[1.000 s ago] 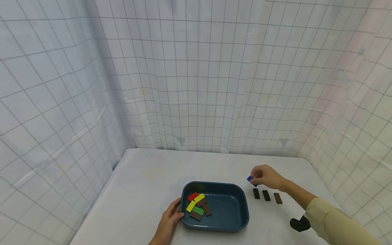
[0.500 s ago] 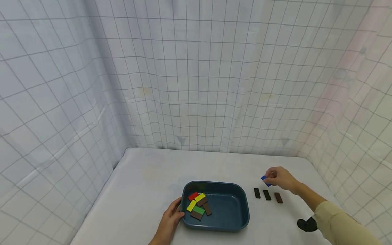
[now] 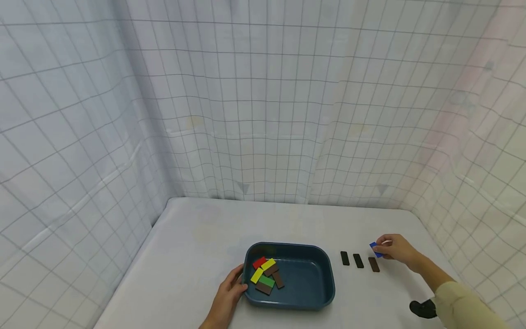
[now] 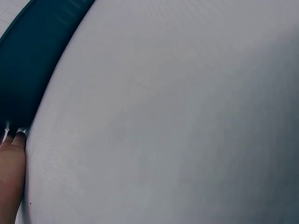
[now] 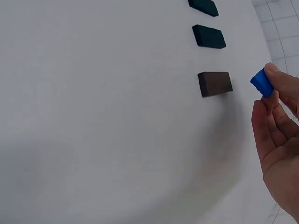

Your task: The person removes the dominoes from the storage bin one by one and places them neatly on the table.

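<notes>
My right hand [image 3: 395, 249] pinches a small blue block [image 3: 375, 249] just above the table, right of a row of three dark blocks [image 3: 358, 261]. The right wrist view shows the blue block [image 5: 262, 82] between fingertips beside the brown block [image 5: 214, 83], the nearest of that row. My left hand [image 3: 228, 292] rests against the left wall of a dark teal tray [image 3: 312, 299]. Inside the tray lie red, yellow, green and brown blocks [image 3: 266, 275]. In the left wrist view only a fingertip [image 4: 10, 172] shows, touching the tray wall [image 4: 32, 56].
A white table [image 3: 193, 246] stands enclosed by white gridded curtains [image 3: 263, 114] on three sides. A dark object [image 3: 422, 309] lies near my right sleeve at the front right.
My right hand has carried the blue block rightward, from left of the dark blocks, over them, to their right end, and lower. The left hand has stayed on the tray.
</notes>
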Demonstrator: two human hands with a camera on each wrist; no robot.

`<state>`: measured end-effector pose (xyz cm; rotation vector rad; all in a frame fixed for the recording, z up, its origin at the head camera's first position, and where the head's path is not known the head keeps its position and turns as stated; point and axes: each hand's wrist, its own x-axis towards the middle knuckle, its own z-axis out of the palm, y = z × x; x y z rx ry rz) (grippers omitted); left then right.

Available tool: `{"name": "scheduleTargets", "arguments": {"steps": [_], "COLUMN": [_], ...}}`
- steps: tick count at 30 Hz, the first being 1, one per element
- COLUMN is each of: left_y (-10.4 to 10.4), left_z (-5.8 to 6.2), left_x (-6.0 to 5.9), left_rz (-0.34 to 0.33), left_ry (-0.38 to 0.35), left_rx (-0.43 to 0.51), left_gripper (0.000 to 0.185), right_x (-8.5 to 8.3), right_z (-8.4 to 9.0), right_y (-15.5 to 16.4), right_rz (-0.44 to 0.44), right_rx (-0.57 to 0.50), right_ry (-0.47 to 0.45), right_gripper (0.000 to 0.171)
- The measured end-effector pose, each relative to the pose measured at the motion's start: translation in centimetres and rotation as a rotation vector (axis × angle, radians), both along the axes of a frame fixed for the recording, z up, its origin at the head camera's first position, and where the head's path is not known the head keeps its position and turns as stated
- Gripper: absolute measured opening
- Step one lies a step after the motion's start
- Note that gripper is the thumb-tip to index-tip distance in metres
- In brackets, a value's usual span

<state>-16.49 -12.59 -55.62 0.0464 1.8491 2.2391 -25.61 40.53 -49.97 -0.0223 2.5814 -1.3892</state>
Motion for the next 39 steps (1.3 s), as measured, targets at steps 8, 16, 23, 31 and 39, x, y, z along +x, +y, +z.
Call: {"name": "scheduleTargets", "arguments": {"steps": [8, 16, 23, 31, 39], "left_y": [-0.1, 0.0, 0.0, -0.1, 0.2], "left_z": [0.0, -0.1, -0.1, 0.1, -0.1], "left_x": [-0.1, -0.2, -0.2, -0.3, -0.5], "left_rz": [0.002, 0.002, 0.003, 0.015, 0.019], "left_ry": [-0.011, -0.017, -0.022, -0.034, -0.051], "left_rx": [-0.005, -0.012, -0.023, -0.029, -0.041], "left_gripper": [0.064, 0.064, 0.063, 0.064, 0.064], "right_x": [1.1, 1.6, 2.0, 2.0, 2.5], "right_z": [-2.0, -2.9, -2.2, -1.1, -1.7], "right_y": [1.8, 2.8, 2.4, 1.4, 1.6], "right_rz": [-0.087, -0.095, -0.048, -0.042, -0.083], "right_rx": [0.050, 0.056, 0.173, 0.273, 0.243], "right_ry": [-0.037, -0.082, -0.042, -0.013, -0.020], "right_gripper": [0.030, 0.027, 0.022, 0.020, 0.023]}}
